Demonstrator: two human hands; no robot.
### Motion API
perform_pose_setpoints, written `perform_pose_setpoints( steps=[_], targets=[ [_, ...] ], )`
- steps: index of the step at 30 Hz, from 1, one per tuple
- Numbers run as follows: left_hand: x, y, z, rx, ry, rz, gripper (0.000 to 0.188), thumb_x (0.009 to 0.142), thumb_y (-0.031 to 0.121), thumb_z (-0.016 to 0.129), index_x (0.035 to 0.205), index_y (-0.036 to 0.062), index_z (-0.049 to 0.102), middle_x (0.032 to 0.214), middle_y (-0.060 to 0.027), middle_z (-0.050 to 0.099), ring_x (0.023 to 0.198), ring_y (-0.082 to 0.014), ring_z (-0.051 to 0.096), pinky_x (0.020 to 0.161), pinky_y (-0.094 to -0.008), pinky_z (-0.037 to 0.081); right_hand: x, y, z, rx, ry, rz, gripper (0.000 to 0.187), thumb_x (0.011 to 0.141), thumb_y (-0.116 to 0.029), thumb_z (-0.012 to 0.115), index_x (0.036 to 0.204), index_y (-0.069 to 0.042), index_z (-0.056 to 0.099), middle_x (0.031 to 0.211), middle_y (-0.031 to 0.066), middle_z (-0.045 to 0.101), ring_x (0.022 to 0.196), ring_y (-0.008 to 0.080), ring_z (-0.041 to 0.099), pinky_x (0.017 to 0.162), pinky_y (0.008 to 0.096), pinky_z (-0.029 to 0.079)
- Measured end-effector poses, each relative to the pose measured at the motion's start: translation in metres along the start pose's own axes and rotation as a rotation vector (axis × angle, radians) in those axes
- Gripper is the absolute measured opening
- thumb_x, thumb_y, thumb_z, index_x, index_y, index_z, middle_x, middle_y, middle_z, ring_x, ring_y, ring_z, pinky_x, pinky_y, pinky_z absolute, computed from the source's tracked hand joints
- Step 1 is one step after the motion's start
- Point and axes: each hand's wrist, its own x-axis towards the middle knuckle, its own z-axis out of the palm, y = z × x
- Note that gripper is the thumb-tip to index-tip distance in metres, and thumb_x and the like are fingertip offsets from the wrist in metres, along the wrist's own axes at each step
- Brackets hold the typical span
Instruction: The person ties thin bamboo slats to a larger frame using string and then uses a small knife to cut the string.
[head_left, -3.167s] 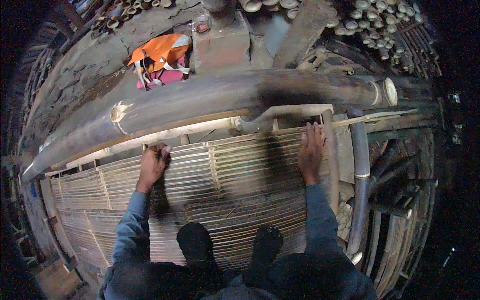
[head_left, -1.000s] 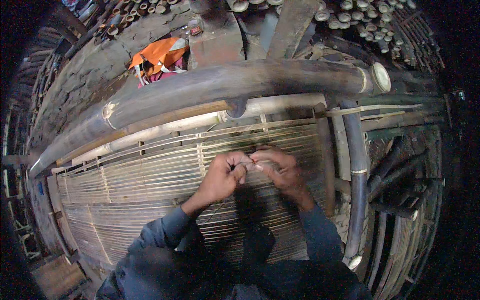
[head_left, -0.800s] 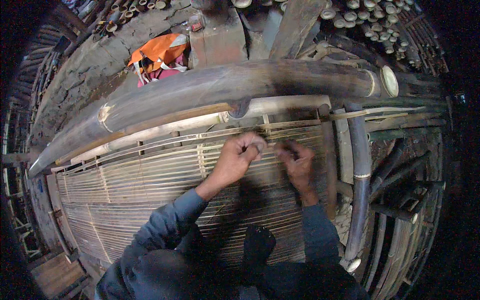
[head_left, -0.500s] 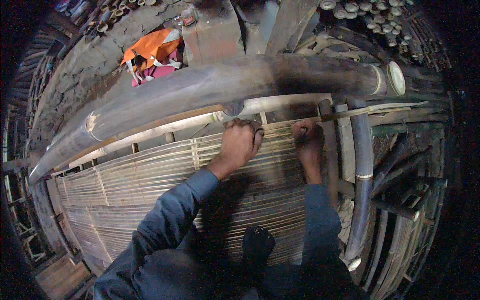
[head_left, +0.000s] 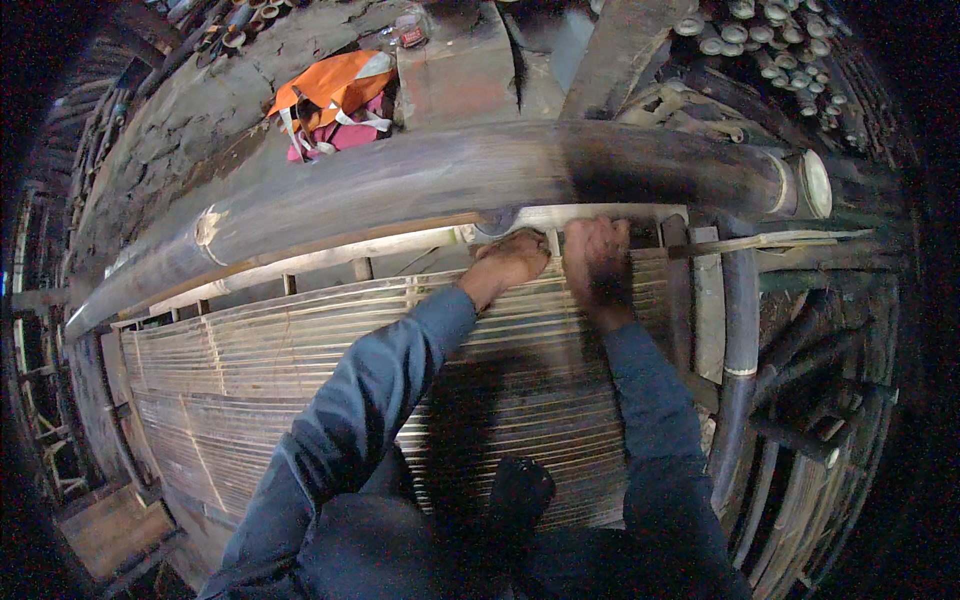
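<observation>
From where I stand, the person's two hands are at the far edge of a slat panel [head_left: 330, 340], toward its right end. The panel lies in front of the person, made of thin pale slats running left to right, with narrow ties crossing them and a darker band between two sets of slats.

Left hand [head_left: 512, 262]: reaches across to the edge, back of the hand up, fingers bent down. Its fingertips are hidden, so I cannot tell whether the grip is clamped on anything. Right hand [head_left: 597, 262]: just beside the left, fingers curled inward, slightly blurred. I cannot tell whether that grip is clamped on a slat either. Both forearms are in blue sleeves [head_left: 370, 385].

A dark foot [head_left: 523, 487] shows above the panel's near part. Beyond the far edge, a thick bamboo pole [head_left: 430, 180] lies across, its pale cut end at the right. A pale pole [head_left: 400, 247] runs below it, nearer the panel. Long strips [head_left: 790, 240] project to the right, over a second bamboo pole [head_left: 741, 330].

Beyond the thick pole are an orange bag [head_left: 330, 88], pink cloth [head_left: 345, 135] and a block [head_left: 455, 75]. Stacked bamboo [head_left: 765, 45] shows its cut ends at upper right.
</observation>
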Motion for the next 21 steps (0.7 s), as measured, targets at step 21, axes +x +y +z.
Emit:
perform_pose_setpoints(
  steps=[21],
  targets=[
    [-0.054,0.043,0.002,-0.318,0.684,-0.083,0.013,0.088,0.016,0.063,0.096,0.0108,0.072,0.09,-0.0197,0.069,0.084,-0.0371,0.069,0.072,-0.0458,0.052,-0.011,0.021,0.007,1.444,-0.093,0.531,0.036,0.082,-0.001,0.063,0.118,0.004,0.06,0.094,0.0132,0.075,0.091,0.0225,0.071,0.086,0.0322,0.052]
  ],
)
